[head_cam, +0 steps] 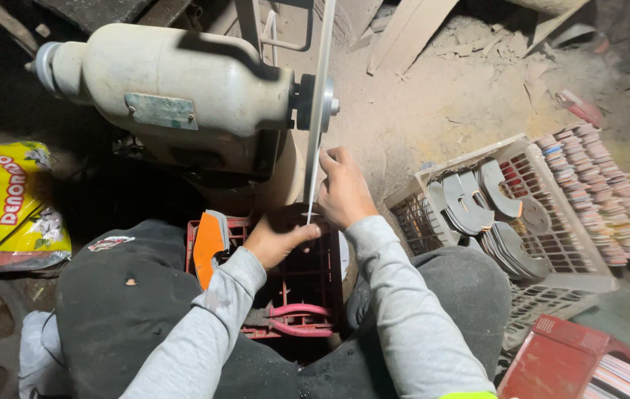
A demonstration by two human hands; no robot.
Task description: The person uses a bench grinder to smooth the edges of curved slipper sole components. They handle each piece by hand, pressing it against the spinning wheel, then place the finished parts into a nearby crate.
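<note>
The person sat low before a cream motor [175, 96], both grey-sleeved arms reaching forward. The left hand [278, 240] and the right hand [344, 192] each pinched a thin pale strip [313, 188] that stood upright just beside the motor's belt [322, 81], right hand above left. Beneath the hands lay a red crate [307, 284] with pink pliers [296, 319] near its front. To the right, a pale crate [433, 222] held grey cut-out pieces [477, 210].
</note>
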